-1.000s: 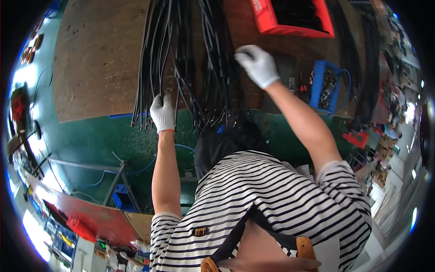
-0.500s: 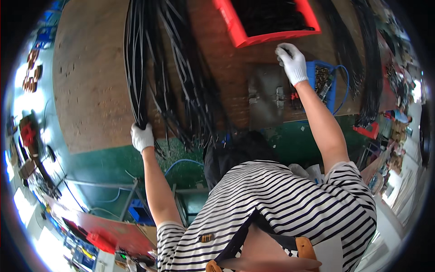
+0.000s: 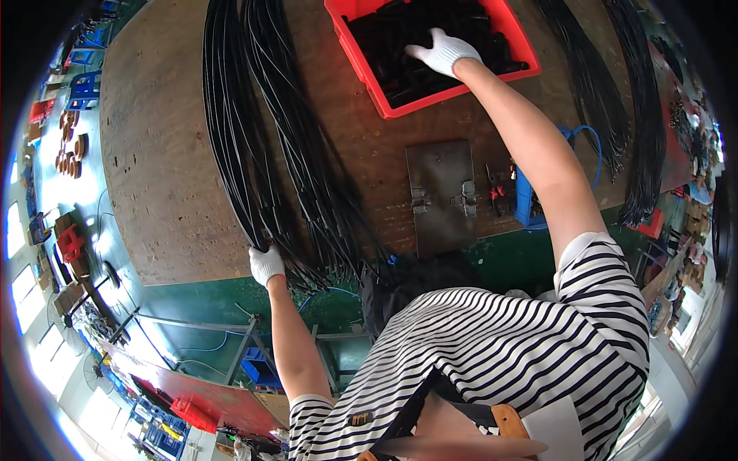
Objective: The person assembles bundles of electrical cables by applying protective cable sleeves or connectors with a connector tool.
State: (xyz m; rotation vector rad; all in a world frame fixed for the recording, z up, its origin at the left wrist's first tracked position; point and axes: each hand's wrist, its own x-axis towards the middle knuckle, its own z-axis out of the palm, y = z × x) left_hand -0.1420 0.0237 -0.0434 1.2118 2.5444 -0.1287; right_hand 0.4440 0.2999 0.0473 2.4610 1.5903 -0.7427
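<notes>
My left hand (image 3: 266, 263), in a white glove, is closed around the near ends of a bundle of long black cables (image 3: 221, 131) at the table's front edge. A second bundle of black cables (image 3: 288, 115) lies just to its right, its loose ends fanning out at the edge. My right hand (image 3: 446, 54), gloved too, is stretched over a red bin (image 3: 430, 100) at the far side. Thumb and fingers are apart above a heap of small black parts (image 3: 392, 58). Their exact kind cannot be made out.
A dark metal plate (image 3: 440, 192) lies on the wooden table (image 3: 154, 154) near its front edge. Beside it are red-handled pliers (image 3: 496, 196) and a blue box (image 3: 528, 203), partly behind my right forearm. More black cables (image 3: 638, 123) hang over the table's right end.
My right hand has moved away from beside the blue box, forward into the red bin, and its fingers have spread. My left hand still grips the cable bundle.
</notes>
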